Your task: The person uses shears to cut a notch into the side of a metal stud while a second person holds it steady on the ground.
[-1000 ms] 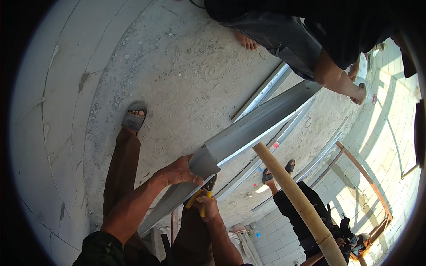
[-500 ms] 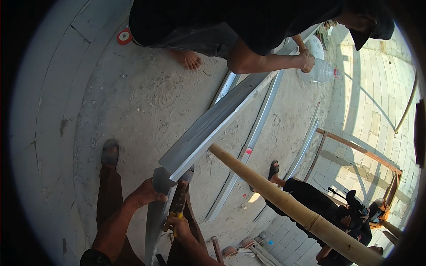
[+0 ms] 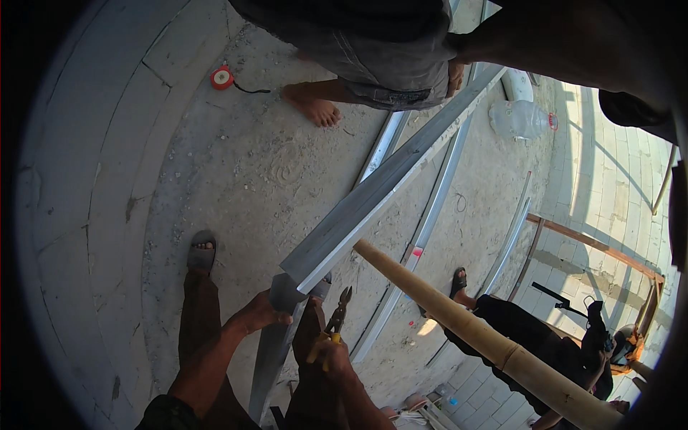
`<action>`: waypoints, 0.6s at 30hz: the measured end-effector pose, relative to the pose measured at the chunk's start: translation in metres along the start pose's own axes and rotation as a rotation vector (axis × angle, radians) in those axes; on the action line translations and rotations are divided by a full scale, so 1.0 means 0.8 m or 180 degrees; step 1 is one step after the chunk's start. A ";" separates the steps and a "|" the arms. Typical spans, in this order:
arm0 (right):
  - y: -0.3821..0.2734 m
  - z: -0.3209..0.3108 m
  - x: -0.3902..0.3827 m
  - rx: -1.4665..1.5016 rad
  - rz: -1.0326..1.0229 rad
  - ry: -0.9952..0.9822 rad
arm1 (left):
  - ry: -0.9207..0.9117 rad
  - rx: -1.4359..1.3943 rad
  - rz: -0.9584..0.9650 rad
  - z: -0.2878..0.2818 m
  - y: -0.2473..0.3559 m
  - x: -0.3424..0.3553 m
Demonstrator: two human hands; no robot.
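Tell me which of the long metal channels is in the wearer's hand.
The wide grey channel running diagonally up the middle: the left hand grips its near cut end, raised off the floor. The thinner channels lie flat on the concrete, untouched.

A single head-worn fisheye view looks steeply down from standing height onto a dusty concrete floor (image 3: 236, 172), forearms entering from the lower edge, a grey metal channel (image 3: 373, 193) close below the lens; block walls (image 3: 79, 201) bend along the rim; no second view shares it
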State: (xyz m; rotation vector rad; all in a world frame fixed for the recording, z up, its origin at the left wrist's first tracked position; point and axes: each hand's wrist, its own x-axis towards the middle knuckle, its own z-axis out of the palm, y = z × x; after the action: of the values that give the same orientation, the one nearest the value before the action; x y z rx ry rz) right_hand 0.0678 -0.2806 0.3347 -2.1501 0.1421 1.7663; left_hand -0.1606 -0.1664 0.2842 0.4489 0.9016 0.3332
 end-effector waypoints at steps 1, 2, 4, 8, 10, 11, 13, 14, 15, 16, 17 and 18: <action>-0.001 0.000 0.003 0.0021 -0.0040 0.0023 | 0.0015 -0.0065 0.0056 -0.001 -0.001 0.000; -0.002 -0.001 0.004 0.0043 -0.0065 0.0038 | 0.0070 0.0001 0.0161 -0.003 -0.010 0.003; -0.010 -0.011 0.013 -0.0309 0.0168 -0.0072 | -0.0009 0.0083 -0.0049 -0.003 0.003 0.000; -0.035 -0.001 0.049 -0.0689 -0.0368 0.0039 | 0.0015 -0.0043 0.0032 -0.005 -0.009 0.006; -0.042 0.005 0.080 -0.0785 -0.0559 0.0252 | 0.0075 -0.0100 0.0024 -0.010 -0.012 0.009; -0.052 0.014 0.094 -0.0876 -0.0512 0.0275 | 0.0106 -0.0131 0.0015 -0.015 -0.015 0.011; -0.050 0.005 0.137 -0.0960 -0.0839 0.0103 | 0.0035 -0.0214 -0.0074 -0.020 -0.004 0.011; -0.041 -0.001 0.165 -0.1145 -0.0900 0.0274 | -0.0018 -0.0252 -0.0109 -0.026 -0.005 0.013; -0.033 -0.009 0.195 -0.1328 -0.0971 0.0464 | -0.0092 -0.0287 -0.0135 -0.029 -0.006 0.018; -0.030 -0.014 0.217 -0.1517 -0.1028 0.0646 | -0.0101 -0.0293 -0.0149 -0.034 -0.009 0.021; -0.039 -0.001 0.222 -0.1564 -0.0954 0.0688 | -0.0048 -0.0305 -0.0172 -0.042 -0.014 0.019; -0.057 0.023 0.217 -0.1620 -0.0875 0.0703 | 0.0032 -0.0319 -0.0197 -0.049 -0.018 0.016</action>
State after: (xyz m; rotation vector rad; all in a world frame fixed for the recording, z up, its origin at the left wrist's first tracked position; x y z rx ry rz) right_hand 0.1016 -0.2067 0.1734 -2.5541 -0.5822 1.5176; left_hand -0.1839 -0.1640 0.2469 0.3266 0.9025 0.3226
